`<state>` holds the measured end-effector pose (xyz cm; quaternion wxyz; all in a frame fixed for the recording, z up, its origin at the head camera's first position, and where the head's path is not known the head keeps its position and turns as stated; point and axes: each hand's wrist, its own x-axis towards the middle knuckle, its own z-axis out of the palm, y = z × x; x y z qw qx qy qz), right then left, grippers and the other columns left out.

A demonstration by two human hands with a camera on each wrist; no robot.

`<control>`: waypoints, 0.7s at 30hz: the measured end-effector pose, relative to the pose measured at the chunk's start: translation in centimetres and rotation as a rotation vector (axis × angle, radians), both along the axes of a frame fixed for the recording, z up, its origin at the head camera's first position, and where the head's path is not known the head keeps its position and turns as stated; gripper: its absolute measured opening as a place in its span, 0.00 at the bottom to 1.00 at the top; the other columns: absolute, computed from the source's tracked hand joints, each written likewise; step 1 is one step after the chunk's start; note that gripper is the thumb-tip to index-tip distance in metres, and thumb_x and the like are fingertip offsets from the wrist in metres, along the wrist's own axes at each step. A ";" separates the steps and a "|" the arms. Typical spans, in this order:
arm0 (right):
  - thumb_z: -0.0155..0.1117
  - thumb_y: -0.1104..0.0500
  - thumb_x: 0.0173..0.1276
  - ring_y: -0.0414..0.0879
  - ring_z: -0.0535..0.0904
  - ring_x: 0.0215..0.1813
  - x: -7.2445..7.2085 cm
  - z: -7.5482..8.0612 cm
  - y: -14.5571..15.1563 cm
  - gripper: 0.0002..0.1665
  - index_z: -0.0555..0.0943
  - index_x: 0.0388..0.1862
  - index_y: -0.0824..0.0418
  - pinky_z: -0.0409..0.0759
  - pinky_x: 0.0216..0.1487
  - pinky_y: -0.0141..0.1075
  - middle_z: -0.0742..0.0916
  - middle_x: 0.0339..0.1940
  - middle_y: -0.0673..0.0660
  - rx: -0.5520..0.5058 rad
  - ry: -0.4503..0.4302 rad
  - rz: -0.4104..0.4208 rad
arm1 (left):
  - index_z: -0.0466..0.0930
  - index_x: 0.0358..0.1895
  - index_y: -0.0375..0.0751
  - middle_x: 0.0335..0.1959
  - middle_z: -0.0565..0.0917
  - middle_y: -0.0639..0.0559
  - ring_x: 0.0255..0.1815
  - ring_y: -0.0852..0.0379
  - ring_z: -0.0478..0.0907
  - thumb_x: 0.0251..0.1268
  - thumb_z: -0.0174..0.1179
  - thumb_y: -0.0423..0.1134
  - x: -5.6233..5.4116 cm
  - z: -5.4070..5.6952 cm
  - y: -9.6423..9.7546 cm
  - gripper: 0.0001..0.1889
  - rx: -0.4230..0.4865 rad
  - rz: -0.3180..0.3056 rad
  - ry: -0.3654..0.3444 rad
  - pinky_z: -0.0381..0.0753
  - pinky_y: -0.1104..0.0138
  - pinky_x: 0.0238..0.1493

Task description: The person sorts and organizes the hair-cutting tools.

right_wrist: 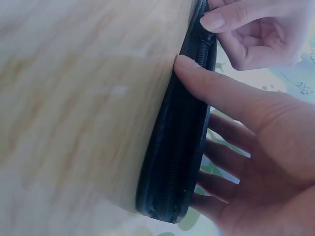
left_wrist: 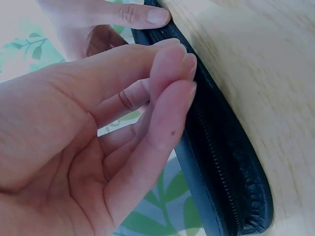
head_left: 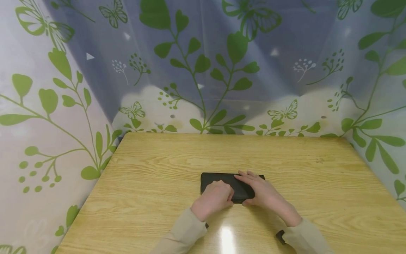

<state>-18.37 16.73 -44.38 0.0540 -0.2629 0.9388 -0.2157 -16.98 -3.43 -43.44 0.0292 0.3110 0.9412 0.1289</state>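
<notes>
A black zippered case (head_left: 242,192) lies flat on the wooden table, its zipper (left_wrist: 216,155) running along the side that faces me. My left hand (head_left: 215,195) is at that near side, thumb and curled index finger pinching the zipper's pull tab (right_wrist: 207,37), which the fingers mostly cover. Across the right part of the case, my right hand (head_left: 264,194) holds it: the thumb (right_wrist: 197,73) presses the zipper side while the fingers spread over the top toward the far edge. To the right of the left hand, the zipper teeth look closed; the contents are hidden.
The wood-grained table (head_left: 149,165) extends around the case on all sides. A curtain (head_left: 203,88) printed with green leaves and butterflies hangs behind the table and along both sides. A bright light reflection falls on the tabletop near me.
</notes>
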 end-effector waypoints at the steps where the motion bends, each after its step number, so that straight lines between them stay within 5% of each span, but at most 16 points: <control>1: 0.85 0.58 0.49 0.70 0.63 0.75 0.0 0.0 0.0 0.52 0.72 0.74 0.60 0.66 0.61 0.74 0.71 0.77 0.63 0.000 -0.002 -0.001 | 0.72 0.14 0.49 0.12 0.70 0.63 0.17 0.68 0.65 0.58 0.75 0.40 0.0 0.0 0.0 0.21 0.007 -0.007 -0.012 0.82 0.64 0.43; 10: 0.85 0.58 0.49 0.69 0.62 0.76 -0.1 -0.3 0.0 0.52 0.71 0.74 0.59 0.64 0.62 0.75 0.70 0.77 0.62 0.004 -0.022 -0.006 | 0.70 0.14 0.50 0.11 0.67 0.63 0.16 0.67 0.65 0.60 0.73 0.38 -0.3 -0.1 -0.2 0.23 0.007 -0.023 -0.055 0.81 0.55 0.54; 21: 0.84 0.58 0.50 0.69 0.63 0.76 -0.2 -0.2 0.0 0.52 0.72 0.74 0.57 0.65 0.61 0.74 0.70 0.77 0.61 0.010 -0.028 -0.013 | 0.71 0.12 0.51 0.08 0.69 0.63 0.17 0.65 0.68 0.59 0.73 0.37 -0.7 0.0 -0.9 0.22 0.047 -0.010 -0.126 0.78 0.65 0.43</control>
